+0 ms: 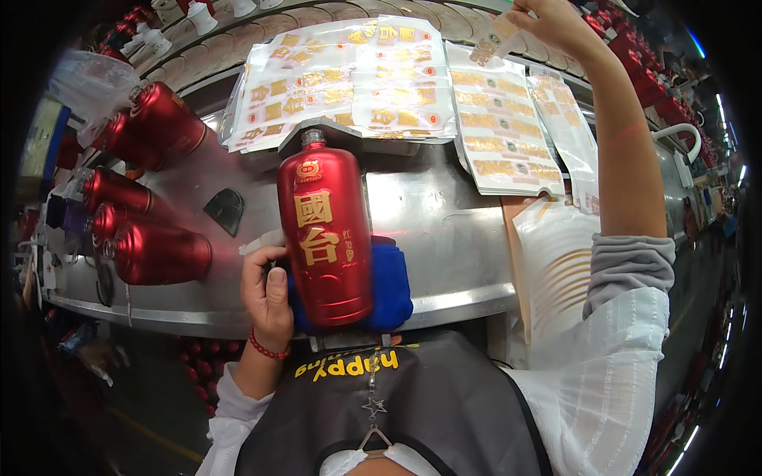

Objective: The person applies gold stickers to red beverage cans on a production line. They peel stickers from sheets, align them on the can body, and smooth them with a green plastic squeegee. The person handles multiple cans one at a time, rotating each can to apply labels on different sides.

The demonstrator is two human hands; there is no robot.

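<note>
A glossy red bottle point(325, 238) with gold characters and a bare neck lies in front of me, its lower part on a folded blue cloth point(390, 289). My left hand point(268, 300) is at its left side, thumb raised and fingers curled in against the bottle; their tips are partly hidden. A white covering shows by one finger. Far to the upper right, my right hand point(548, 24) pinches a clear decal strip point(494, 40) with gold print. Below that strip lies a stack of gold decal sheets point(508, 127).
More gold decal sheets point(341, 87) cover the back of the metal table point(436, 206). Several red bottles point(163, 252) lie at the left, near a dark flat piece point(225, 210). White sheets with curved lines point(559, 262) sit at the right. A slatted conveyor point(238, 36) runs behind.
</note>
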